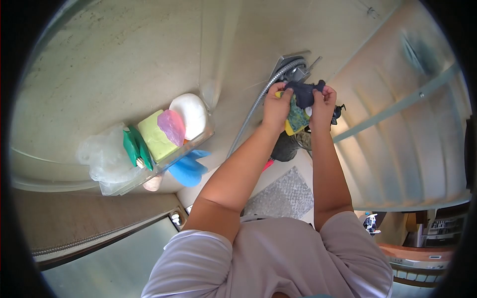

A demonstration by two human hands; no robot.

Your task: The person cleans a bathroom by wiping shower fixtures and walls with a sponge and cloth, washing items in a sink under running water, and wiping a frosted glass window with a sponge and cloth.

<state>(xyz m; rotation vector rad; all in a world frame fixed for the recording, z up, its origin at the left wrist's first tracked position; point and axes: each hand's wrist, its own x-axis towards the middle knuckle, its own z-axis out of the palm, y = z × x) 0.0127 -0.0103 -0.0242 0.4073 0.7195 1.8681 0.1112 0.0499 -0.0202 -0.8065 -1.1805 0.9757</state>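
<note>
Both my hands are raised in front of a wall-mounted shower fitting, gripping a small dark cloth between them. My left hand pinches the cloth's left side with thumb and fingers. On the other side, my right hand is closed on the right edge. A yellow and green patterned item shows just below the cloth, between my wrists; I cannot tell if it is held or sits behind. Lower down is a dark rounded thing, partly hidden by my left forearm.
A metal shower hose curves down the wall from the fitting. To the left, a clear shelf bears a plastic bag, a green packet and several pastel items; a blue item hangs beneath. Frosted panels stand right. A grey mat lies below.
</note>
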